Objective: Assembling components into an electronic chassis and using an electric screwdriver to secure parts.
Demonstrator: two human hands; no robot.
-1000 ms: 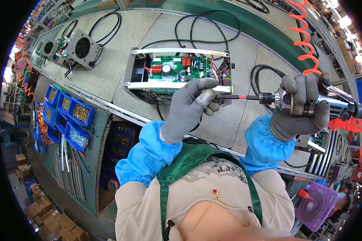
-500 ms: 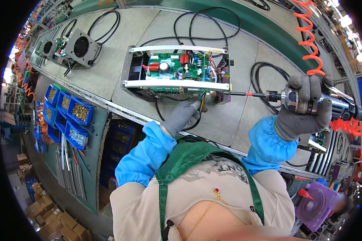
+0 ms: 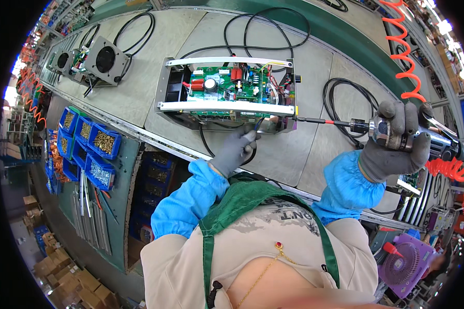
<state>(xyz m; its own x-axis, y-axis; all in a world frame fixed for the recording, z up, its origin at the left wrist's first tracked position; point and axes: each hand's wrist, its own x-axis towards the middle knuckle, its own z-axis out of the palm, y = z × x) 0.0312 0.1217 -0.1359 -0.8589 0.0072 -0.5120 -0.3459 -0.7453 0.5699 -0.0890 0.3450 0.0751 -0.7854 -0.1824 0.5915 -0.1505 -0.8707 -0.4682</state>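
The step in hand looks like driving a fastener into the right end of the open-topped metal chassis with white rails (image 3: 211, 106) and a green circuit board (image 3: 247, 93), which lies lengthwise on the grey bench (image 3: 281, 159) ahead of the person. The slim black bit with a red band (image 3: 319, 121) reaches the chassis's near right corner; whether it is seated in a screw cannot be told. The next move seems to call for a level, steady bit with the wires kept clear. To the chassis's right, the grey-gloved right hand (image 3: 395, 149) is raised, fingers wrapped around the silver-and-black power driver (image 3: 440, 146). Below the chassis's near rail, the grey-gloved left hand (image 3: 235, 151) reaches forward, thumb and fingers apparently pinched on thin dark wires (image 3: 259, 122).
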